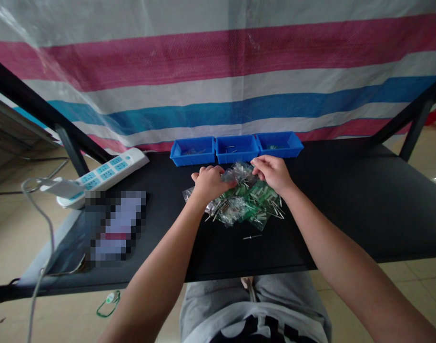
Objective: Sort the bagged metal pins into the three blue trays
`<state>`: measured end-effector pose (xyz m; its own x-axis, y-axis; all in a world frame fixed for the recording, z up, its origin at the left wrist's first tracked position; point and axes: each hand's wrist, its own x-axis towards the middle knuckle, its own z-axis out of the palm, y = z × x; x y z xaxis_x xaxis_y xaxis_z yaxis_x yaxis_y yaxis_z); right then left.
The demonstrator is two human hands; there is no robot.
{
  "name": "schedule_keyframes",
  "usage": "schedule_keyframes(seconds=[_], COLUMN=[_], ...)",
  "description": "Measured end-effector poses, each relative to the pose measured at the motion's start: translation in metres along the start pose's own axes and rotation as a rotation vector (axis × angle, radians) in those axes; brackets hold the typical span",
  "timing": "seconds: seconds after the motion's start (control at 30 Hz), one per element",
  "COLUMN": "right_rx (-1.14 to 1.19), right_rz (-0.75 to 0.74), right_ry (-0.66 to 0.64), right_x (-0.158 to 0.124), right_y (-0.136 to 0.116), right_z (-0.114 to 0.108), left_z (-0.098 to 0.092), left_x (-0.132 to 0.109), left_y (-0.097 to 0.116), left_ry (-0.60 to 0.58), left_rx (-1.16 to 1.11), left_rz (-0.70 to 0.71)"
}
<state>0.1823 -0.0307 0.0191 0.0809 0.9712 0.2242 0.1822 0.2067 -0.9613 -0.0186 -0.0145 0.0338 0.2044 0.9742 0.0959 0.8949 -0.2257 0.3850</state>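
Lying under the left hand (211,184) (partly hidden) are plastic bags (235,209).

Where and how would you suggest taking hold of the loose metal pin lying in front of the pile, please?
Probably by its middle, pinched from above on the near side: the thin metal pin lies flat, roughly crosswise, with the bagged pile beyond it.

Below the left hand (211,184) and right hand (272,174), a heap of small bags and metal pins (235,209) is borne by a black tabletop (346,205). Just beyond the hands, three blue bins (237,157) are lined up; on their near side, one loose pin (252,237) is laid. Well to their left, a power strip (106,172) and pixelated item (119,226) are placed.
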Motion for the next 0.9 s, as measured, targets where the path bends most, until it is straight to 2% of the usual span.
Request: schedule_keyframes(seconds=[0.27, 0.43, 0.53, 0.7, 0.8, 0.9], right_rx=[-0.021, -0.108, -0.123, -0.054, -0.021, 0.028], right_rz=[0.008, -0.024, -0.023, 0.02, 0.05, 0.05], right_ry=[-0.015, -0.036, -0.056, -0.164, -0.212, -0.193], right_x=[0.0, -0.002, -0.003, -0.005, -0.008, -0.01], right_y=[0.0, 0.0, 0.001, 0.0, -0.004, -0.008], right_z=[-0.001, 0.0, 0.002, 0.008, 0.01, 0.01], left_z=[-0.002, -0.003, -0.001, 0.002, 0.003, 0.005], left_x=[0.004, 0.007, 0.01, 0.009, 0.005, 0.001], left_y=[-0.005, -0.012, -0.014, -0.002, 0.007, 0.012], left_ry=[-0.019, 0.129, 0.189, 0.056, 0.001, -0.04], left_rx=[-0.121, -0.259, -0.505, -1.115, -1.242, -1.272], left_rz=[-0.082, -0.098, -0.073, -0.008, 0.02, 0.035])
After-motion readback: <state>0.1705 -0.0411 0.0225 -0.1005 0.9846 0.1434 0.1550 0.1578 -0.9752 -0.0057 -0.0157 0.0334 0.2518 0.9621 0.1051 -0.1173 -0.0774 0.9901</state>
